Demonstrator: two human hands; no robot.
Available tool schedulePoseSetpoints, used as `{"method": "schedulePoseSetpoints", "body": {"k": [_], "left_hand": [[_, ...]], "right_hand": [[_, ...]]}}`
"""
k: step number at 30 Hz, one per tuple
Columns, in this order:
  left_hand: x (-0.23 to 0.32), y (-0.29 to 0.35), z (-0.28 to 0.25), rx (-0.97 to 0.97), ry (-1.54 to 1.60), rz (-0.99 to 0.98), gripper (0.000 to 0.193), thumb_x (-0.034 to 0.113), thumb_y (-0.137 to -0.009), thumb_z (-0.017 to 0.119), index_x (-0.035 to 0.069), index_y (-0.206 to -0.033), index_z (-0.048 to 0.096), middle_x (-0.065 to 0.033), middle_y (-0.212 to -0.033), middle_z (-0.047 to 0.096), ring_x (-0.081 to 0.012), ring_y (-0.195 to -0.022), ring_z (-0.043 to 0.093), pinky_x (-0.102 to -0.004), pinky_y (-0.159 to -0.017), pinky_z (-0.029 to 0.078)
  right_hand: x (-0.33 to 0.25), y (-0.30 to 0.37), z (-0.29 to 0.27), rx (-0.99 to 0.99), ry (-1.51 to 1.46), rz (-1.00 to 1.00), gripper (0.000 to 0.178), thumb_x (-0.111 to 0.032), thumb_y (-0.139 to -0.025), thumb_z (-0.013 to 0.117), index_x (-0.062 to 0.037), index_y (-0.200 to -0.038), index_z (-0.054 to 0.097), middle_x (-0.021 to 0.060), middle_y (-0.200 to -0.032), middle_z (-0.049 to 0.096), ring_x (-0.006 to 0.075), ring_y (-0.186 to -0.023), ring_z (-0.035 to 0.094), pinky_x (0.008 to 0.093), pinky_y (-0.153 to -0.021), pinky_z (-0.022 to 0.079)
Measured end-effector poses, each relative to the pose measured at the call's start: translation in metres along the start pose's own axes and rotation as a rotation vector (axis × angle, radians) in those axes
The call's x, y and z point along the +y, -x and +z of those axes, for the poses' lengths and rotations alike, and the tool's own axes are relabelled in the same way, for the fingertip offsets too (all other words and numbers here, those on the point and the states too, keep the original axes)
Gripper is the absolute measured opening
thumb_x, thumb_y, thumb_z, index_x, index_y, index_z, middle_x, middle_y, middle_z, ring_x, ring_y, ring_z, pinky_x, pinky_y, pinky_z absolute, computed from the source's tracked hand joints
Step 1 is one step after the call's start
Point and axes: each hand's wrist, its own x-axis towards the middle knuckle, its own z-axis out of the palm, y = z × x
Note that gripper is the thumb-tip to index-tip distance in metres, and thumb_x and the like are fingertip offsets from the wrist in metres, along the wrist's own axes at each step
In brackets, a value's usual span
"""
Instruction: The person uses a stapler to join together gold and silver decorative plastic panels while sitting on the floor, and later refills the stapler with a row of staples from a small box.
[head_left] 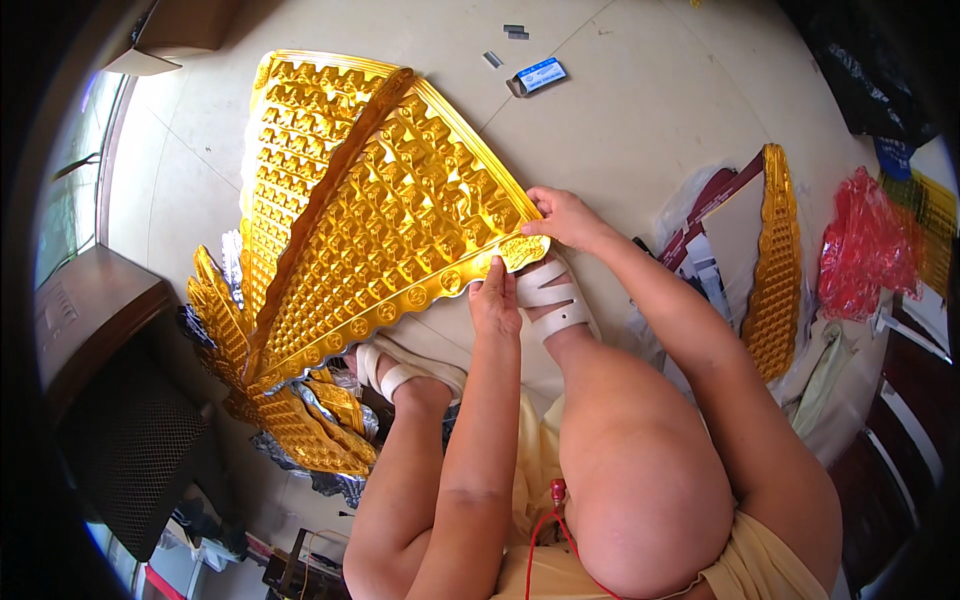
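A large gold embossed foil panel (400,200), wide and fan-like with a folded ridge, spreads out over the floor in front of me. My left hand (495,300) pinches its lower edge near the right corner, thumb on top. At that same corner my right hand (565,218) grips the edge, fingers curled round it and partly hidden. Between the hands lies the corner's raised oval pattern (522,250). More crumpled gold foil pieces (310,430) are heaped below the panel's narrow left end.
A small blue-and-white box (538,76) lies on the floor with staple-like metal strips (493,60) nearby. On the right are a narrow gold foil piece (775,260) and red plastic wrapping (868,245). My sandalled feet (555,300) rest close to the panel. A black mesh object (140,450) stands left.
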Motion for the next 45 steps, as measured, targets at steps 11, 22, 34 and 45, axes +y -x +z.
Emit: {"method": "schedulePoseSetpoints", "body": {"k": [11,22,34,45], "left_hand": [[0.004,-0.001,0.000,-0.050,0.018,-0.022,0.028,0.009,-0.083,0.068,0.010,-0.106,0.053,-0.0010,-0.101,0.063,-0.0123,-0.091,0.061,-0.0242,-0.076,0.051],[-0.002,-0.001,0.008,-0.048,-0.014,-0.048,0.025,0.007,-0.083,0.068,0.013,-0.105,0.057,0.0007,-0.098,0.065,-0.0117,-0.088,0.063,-0.0239,-0.072,0.051],[-0.008,-0.002,0.008,-0.117,-0.053,0.012,0.029,0.008,-0.084,0.066,0.008,-0.112,0.055,-0.0015,-0.105,0.062,-0.0108,-0.089,0.060,-0.0171,-0.066,0.054],[-0.006,0.001,0.009,-0.087,0.000,0.057,0.025,0.002,-0.083,0.066,0.009,-0.105,0.056,-0.0032,-0.097,0.064,-0.0117,-0.079,0.063,-0.0198,-0.059,0.053]], "right_hand": [[-0.006,-0.004,-0.004,-0.058,0.087,0.002,0.036,0.005,-0.078,0.063,0.0043,-0.112,0.051,0.0098,-0.100,0.064,0.0126,-0.089,0.061,0.0256,-0.078,0.049],[-0.013,0.010,-0.005,0.053,0.021,-0.051,0.037,0.001,-0.083,0.061,0.0019,-0.118,0.049,0.0090,-0.098,0.063,0.0127,-0.090,0.060,0.0254,-0.078,0.049],[0.139,0.268,-0.120,0.929,0.779,0.204,0.057,-0.016,-0.075,0.070,-0.0021,-0.124,0.043,0.0188,-0.118,0.050,0.0328,-0.108,0.050,0.0415,-0.093,0.041],[0.083,0.193,-0.041,0.594,1.074,0.170,0.085,-0.031,-0.065,0.079,-0.0028,-0.132,0.034,0.0171,-0.127,0.044,0.0344,-0.119,0.041,0.0432,-0.099,0.034]]}}
